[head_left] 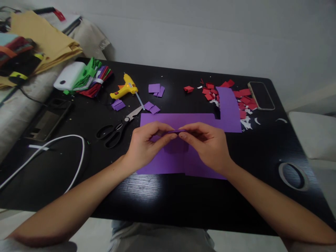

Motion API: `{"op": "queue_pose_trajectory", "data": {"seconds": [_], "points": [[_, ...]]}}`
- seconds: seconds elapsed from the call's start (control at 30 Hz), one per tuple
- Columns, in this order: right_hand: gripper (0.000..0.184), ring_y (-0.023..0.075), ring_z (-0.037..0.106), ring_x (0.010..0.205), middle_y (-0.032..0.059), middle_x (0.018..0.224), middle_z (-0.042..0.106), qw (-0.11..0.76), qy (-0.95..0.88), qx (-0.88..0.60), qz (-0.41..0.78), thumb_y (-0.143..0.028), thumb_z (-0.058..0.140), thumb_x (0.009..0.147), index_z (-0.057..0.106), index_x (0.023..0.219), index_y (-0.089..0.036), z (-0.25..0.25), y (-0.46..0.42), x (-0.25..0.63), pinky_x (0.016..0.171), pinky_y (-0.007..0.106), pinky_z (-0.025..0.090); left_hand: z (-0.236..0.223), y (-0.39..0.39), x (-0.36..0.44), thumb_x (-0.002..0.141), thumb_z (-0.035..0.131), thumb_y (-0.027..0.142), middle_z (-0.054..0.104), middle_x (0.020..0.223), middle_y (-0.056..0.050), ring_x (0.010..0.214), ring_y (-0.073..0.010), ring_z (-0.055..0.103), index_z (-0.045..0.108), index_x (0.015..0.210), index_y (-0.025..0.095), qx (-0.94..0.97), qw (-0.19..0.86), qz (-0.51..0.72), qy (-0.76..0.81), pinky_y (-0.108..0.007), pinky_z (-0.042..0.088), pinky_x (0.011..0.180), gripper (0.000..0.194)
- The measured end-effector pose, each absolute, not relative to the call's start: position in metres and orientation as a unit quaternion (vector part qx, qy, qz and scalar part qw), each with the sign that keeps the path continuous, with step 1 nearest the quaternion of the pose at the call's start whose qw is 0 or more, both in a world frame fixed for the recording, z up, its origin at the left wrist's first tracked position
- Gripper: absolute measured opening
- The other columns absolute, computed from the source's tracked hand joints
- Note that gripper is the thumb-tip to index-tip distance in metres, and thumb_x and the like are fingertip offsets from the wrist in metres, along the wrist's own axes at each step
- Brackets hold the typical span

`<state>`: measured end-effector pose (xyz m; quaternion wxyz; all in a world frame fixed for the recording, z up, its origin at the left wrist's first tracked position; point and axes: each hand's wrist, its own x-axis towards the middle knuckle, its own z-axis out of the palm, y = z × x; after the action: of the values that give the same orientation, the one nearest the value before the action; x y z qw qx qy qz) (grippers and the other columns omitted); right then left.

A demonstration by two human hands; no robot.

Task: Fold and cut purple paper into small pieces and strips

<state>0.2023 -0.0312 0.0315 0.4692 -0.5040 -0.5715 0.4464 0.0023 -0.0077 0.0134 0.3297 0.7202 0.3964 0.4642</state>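
Note:
My left hand [148, 143] and my right hand [207, 145] meet over the middle of a black table [168, 199]. Both pinch a small purple paper piece [175, 132], held edge-on between thumbs and fingertips a little above a large purple paper sheet [231, 112] lying flat on the table. The sheet has a cut-out corner and a strip running up at its right side. Black-handled scissors [115, 130] lie just left of my left hand, blades pointing toward the sheet.
A yellow glue gun [125, 89] lies behind the scissors, with small purple squares [154, 89] around it. Red and white paper scraps [243, 99] and a phone [261, 95] are at the back right. Folded coloured paper [93, 77], a white cable [65, 154] and a tablet [48, 120] sit left.

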Motion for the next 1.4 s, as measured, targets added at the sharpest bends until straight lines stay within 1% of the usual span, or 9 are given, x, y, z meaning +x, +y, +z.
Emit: {"op": "queue_pose_trajectory", "data": {"seconds": [0.17, 0.3, 0.5, 0.63, 0.73, 0.93, 1.03, 1.2, 1.4], "points": [[0.012, 0.0191, 0.077, 0.084, 0.0022, 0.092, 0.081, 0.480, -0.576, -0.482, 0.453, -0.031, 0.083, 0.085, 0.079, 0.095, -0.025, 0.0316, -0.0322, 0.2012, 0.079, 0.034, 0.066, 0.0145, -0.0083, 0.0032, 0.087, 0.081, 0.027, 0.080, 0.084, -0.001, 0.071, -0.0126, 0.071, 0.078, 0.093, 0.022, 0.716, 0.340, 0.467, 0.391, -0.024, 0.057, 0.067, 0.009], [0.010, 0.0194, 0.077, 0.084, 0.0017, 0.091, 0.081, 0.472, -0.586, -0.491, 0.439, -0.033, 0.082, 0.087, 0.080, 0.093, -0.026, 0.0311, -0.0328, 0.2011, 0.079, 0.035, 0.066, 0.0154, -0.0095, 0.0040, 0.087, 0.082, 0.029, 0.081, 0.085, -0.002, 0.072, -0.0136, 0.073, 0.078, 0.093, 0.021, 0.718, 0.342, 0.463, 0.391, -0.025, 0.059, 0.067, 0.010], [0.007, 0.0191, 0.077, 0.082, 0.0008, 0.090, 0.081, 0.471, -0.589, -0.499, 0.427, -0.030, 0.081, 0.088, 0.081, 0.094, -0.026, 0.0299, -0.0339, 0.2017, 0.079, 0.035, 0.066, 0.0154, -0.0093, 0.0043, 0.085, 0.084, 0.031, 0.081, 0.084, -0.002, 0.068, -0.0128, 0.072, 0.079, 0.092, 0.020, 0.703, 0.372, 0.462, 0.394, -0.023, 0.058, 0.062, 0.014], [0.007, 0.0187, 0.077, 0.082, 0.0008, 0.090, 0.081, 0.475, -0.589, -0.501, 0.420, -0.030, 0.080, 0.089, 0.081, 0.094, -0.026, 0.0291, -0.0355, 0.2018, 0.080, 0.035, 0.066, 0.0171, -0.0096, 0.0043, 0.088, 0.080, 0.031, 0.081, 0.083, -0.002, 0.068, -0.0127, 0.072, 0.078, 0.094, 0.020, 0.701, 0.387, 0.456, 0.388, -0.023, 0.058, 0.064, 0.013], [0.009, 0.0194, 0.077, 0.082, 0.0016, 0.090, 0.081, 0.474, -0.587, -0.510, 0.414, -0.032, 0.080, 0.089, 0.081, 0.095, -0.026, 0.0292, -0.0365, 0.2017, 0.079, 0.036, 0.066, 0.0183, -0.0102, 0.0039, 0.092, 0.076, 0.033, 0.081, 0.085, -0.003, 0.070, -0.0135, 0.072, 0.079, 0.095, 0.020, 0.705, 0.383, 0.448, 0.393, -0.024, 0.058, 0.067, 0.014], [0.011, 0.0198, 0.077, 0.081, 0.0015, 0.090, 0.081, 0.480, -0.588, -0.506, 0.411, -0.035, 0.082, 0.088, 0.080, 0.094, -0.027, 0.0300, -0.0370, 0.2011, 0.079, 0.037, 0.067, 0.0181, -0.0104, 0.0035, 0.091, 0.077, 0.030, 0.081, 0.086, -0.002, 0.072, -0.0138, 0.072, 0.079, 0.094, 0.021, 0.714, 0.360, 0.455, 0.391, -0.024, 0.057, 0.068, 0.010], [0.008, 0.0196, 0.076, 0.081, 0.0013, 0.090, 0.081, 0.480, -0.586, -0.505, 0.412, -0.033, 0.081, 0.088, 0.080, 0.093, -0.027, 0.0316, -0.0372, 0.2003, 0.079, 0.036, 0.067, 0.0179, -0.0106, 0.0036, 0.091, 0.077, 0.029, 0.081, 0.085, -0.001, 0.072, -0.0137, 0.072, 0.079, 0.093, 0.022, 0.717, 0.351, 0.460, 0.389, -0.025, 0.057, 0.068, 0.008], [0.002, 0.0170, 0.075, 0.080, -0.0001, 0.087, 0.080, 0.484, -0.592, -0.488, 0.421, -0.027, 0.079, 0.090, 0.079, 0.091, -0.026, 0.0346, -0.0380, 0.1987, 0.076, 0.032, 0.065, 0.0182, -0.0112, 0.0033, 0.092, 0.075, 0.027, 0.079, 0.082, -0.001, 0.069, -0.0125, 0.070, 0.077, 0.092, 0.020, 0.722, 0.348, 0.459, 0.383, -0.025, 0.056, 0.066, 0.007], [0.004, 0.0175, 0.075, 0.081, 0.0008, 0.088, 0.080, 0.476, -0.586, -0.488, 0.437, -0.028, 0.079, 0.088, 0.078, 0.091, -0.025, 0.0322, -0.0363, 0.1994, 0.077, 0.032, 0.065, 0.0180, -0.0101, 0.0031, 0.093, 0.072, 0.027, 0.077, 0.077, -0.001, 0.066, -0.0118, 0.068, 0.076, 0.090, 0.019, 0.730, 0.345, 0.450, 0.381, -0.024, 0.053, 0.064, 0.009]]}}
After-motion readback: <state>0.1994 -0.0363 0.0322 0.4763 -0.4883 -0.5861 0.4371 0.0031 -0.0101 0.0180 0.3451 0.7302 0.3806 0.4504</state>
